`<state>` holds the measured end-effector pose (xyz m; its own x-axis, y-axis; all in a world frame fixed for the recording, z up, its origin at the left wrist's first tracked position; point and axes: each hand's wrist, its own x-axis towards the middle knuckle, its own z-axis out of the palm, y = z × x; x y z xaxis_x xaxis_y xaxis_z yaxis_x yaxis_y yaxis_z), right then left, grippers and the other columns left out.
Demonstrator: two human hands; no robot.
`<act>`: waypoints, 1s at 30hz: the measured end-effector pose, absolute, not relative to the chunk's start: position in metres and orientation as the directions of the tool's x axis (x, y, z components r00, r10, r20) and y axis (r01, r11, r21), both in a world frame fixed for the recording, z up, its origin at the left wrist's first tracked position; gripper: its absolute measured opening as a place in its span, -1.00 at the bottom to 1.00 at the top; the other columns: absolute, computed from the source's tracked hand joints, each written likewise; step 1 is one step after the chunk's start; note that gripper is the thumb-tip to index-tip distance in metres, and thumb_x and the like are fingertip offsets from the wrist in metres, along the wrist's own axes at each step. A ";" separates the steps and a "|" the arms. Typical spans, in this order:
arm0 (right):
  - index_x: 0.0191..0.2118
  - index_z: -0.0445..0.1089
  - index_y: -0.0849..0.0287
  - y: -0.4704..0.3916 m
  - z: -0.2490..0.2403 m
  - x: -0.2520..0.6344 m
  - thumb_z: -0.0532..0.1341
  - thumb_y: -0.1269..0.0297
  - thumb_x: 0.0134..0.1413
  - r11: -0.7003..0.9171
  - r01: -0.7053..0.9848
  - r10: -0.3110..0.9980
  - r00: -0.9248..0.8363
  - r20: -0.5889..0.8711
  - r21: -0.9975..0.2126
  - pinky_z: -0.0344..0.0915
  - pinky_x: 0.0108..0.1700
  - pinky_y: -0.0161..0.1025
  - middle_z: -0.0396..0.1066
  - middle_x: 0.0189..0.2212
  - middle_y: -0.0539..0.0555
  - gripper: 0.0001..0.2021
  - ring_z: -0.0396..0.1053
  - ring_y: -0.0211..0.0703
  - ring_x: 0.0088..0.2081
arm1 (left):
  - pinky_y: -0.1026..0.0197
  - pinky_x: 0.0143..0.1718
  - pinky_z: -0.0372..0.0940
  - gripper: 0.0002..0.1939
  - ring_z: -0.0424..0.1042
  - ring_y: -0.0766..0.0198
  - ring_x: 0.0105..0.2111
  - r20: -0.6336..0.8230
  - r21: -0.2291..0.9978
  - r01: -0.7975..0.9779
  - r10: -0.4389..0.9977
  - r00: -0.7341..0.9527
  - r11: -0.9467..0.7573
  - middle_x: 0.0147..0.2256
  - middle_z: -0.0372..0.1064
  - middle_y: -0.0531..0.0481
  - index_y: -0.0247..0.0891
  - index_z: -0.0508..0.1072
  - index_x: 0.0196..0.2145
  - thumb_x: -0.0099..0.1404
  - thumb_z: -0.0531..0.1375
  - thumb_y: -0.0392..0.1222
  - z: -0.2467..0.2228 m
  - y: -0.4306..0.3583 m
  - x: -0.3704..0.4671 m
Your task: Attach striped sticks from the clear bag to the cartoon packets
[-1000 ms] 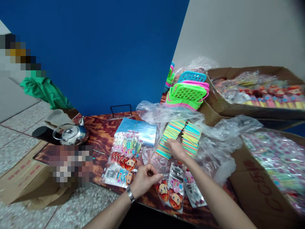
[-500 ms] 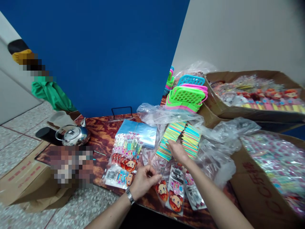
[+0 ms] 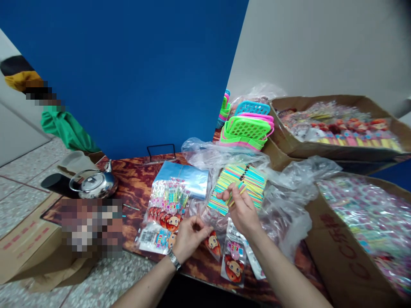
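My right hand [image 3: 243,214] is closed on a few thin yellow and green sticks [image 3: 241,187], raised just over a spread pile of coloured sticks [image 3: 224,192] with dark tips along the middle. To its left, my left hand [image 3: 192,240], with a metal watch at the wrist, pinches what looks like the edge of a clear plastic bag [image 3: 213,242] printed with a red-haired cartoon face. Nearer the table's front edge lies another printed bag [image 3: 233,267]. Left of my left hand rests a stack of printed bags [image 3: 167,205], beside a blue plastic sheet [image 3: 183,175].
Stacked plastic baskets [image 3: 245,130] stand behind the sticks, with crumpled clear plastic [image 3: 285,214] around. Two cardboard boxes of packets, a back one [image 3: 321,147] and a front one [image 3: 340,252], flank the right. A metal kettle [image 3: 98,186] sits left; a blue panel [image 3: 128,77] rises behind.
My right hand has lifted from the pile and turned, now with a few sticks between its fingers. My left hand stays by the bag. The whole view has shifted slightly.
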<state>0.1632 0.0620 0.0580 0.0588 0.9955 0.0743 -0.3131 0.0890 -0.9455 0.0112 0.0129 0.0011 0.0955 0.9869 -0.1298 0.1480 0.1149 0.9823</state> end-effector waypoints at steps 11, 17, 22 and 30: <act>-0.32 0.26 0.10 0.045 0.065 0.134 -0.03 0.13 0.21 0.268 -0.170 0.959 0.142 0.246 -0.948 0.14 0.03 -0.06 0.29 -0.46 -0.03 -0.78 0.31 -0.16 -0.13 | 0.36 -0.56 0.12 -0.75 0.19 0.41 -0.62 -0.106 0.975 0.199 0.994 0.027 0.098 -0.64 0.24 0.11 -0.32 0.31 -0.59 0.03 0.25 -0.11 0.004 0.016 0.019; -0.21 0.30 0.10 0.038 0.059 0.144 -0.05 0.16 0.21 0.301 0.201 0.953 -0.033 0.301 -0.932 0.13 0.07 -0.04 0.36 -0.18 0.10 -0.76 0.23 -0.09 0.01 | 0.36 -0.54 0.19 -0.77 0.28 0.38 -0.59 -0.006 0.966 0.258 1.000 0.017 0.001 -0.61 0.31 0.09 -0.32 0.34 -0.57 0.09 0.23 -0.12 0.007 0.017 0.016; 0.11 0.09 0.13 0.034 0.060 0.167 0.00 0.17 0.18 0.387 0.398 0.921 -0.120 0.371 -0.832 0.06 0.13 -0.01 0.16 0.09 0.19 -0.60 0.11 -0.04 0.13 | 0.34 -0.50 0.22 -0.85 0.35 0.33 -0.52 0.193 0.883 0.422 0.979 0.070 -0.204 -0.51 0.38 0.01 -0.31 0.41 -0.48 0.16 0.19 -0.18 0.014 0.017 0.007; -0.08 0.31 0.08 0.036 0.076 0.180 0.12 0.34 0.08 0.629 0.591 0.758 -0.325 0.565 -0.504 0.20 0.02 -0.03 0.30 -0.07 0.15 -0.75 0.28 -0.08 -0.03 | 0.29 -0.37 0.30 -0.93 0.42 0.26 -0.40 0.382 0.801 0.442 0.913 0.144 -0.404 -0.40 0.45 -0.07 -0.30 0.44 -0.35 0.20 0.17 -0.27 0.016 0.016 0.001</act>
